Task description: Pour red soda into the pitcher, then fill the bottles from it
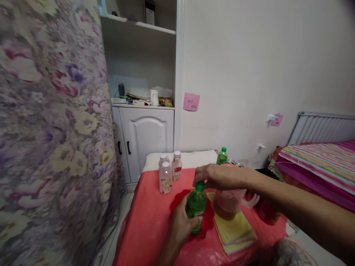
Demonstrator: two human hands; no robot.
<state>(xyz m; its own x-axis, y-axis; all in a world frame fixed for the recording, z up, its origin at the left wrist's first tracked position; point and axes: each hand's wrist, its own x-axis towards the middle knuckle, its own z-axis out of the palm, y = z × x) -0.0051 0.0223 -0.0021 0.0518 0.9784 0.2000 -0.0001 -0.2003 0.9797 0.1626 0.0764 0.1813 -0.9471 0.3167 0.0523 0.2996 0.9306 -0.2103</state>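
Note:
A green plastic bottle (pixel 196 207) stands upright in front of me, with my left hand (pixel 181 223) wrapped round its body. My right hand (pixel 208 175) reaches across from the right, its fingers closed on the green cap (pixel 200 186) at the top. Round and under the bottle shows a red dish or plate (pixel 177 199). Just right of it, partly behind my right forearm, a clear pinkish pitcher (pixel 229 201) rests by a folded yellow cloth or paper (pixel 235 232).
Several white-capped bottles (pixel 165 179) stand left on the red-covered table (pixel 146 218). Another green bottle (pixel 222 156) is at the back, near partly hidden cans. A red container (pixel 267 212) lies beneath my right forearm. Floral curtain (pixel 55 129) hangs left; a bed (pixel 318 159) is right.

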